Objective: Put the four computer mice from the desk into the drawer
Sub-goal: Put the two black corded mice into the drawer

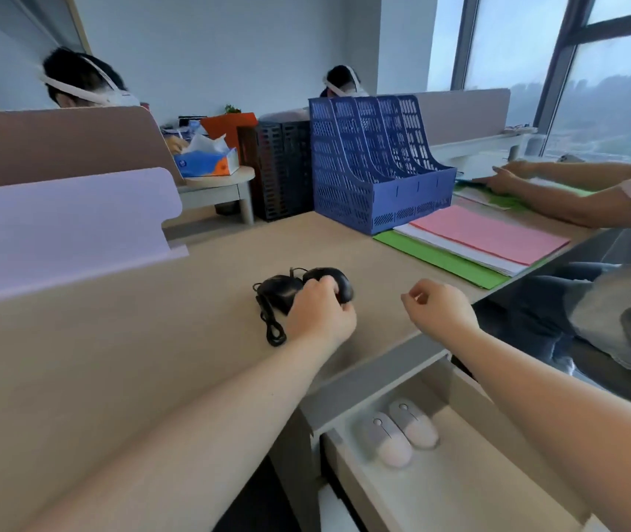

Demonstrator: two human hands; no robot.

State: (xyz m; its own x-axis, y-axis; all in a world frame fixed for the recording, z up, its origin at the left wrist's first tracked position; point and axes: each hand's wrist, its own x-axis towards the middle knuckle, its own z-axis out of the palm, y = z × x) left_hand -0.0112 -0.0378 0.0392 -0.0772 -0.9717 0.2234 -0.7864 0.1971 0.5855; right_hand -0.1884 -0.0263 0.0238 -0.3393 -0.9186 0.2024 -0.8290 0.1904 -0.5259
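Currently on the desk [121, 339], landmark for all entries: two black wired mice side by side near its middle, the left black mouse [279, 291] and the right black mouse [335, 284], touching or nearly so, with a black cord [271, 328] looped on the desk surface just in front of them. Left hand [319, 314]: fingers curled down over both black mice, gripping at the right one; how firmly cannot be told. Right hand [440, 311]: above the desk's front edge, loosely curled, holding nothing. Drawer [471, 489], pulled out below the desk's front edge: two pale mice, one [390, 441] beside the other [413, 424], lying parallel near its back. Far side of desk: blue file rack [379, 163], with pink and green folders [486, 236] to its right.
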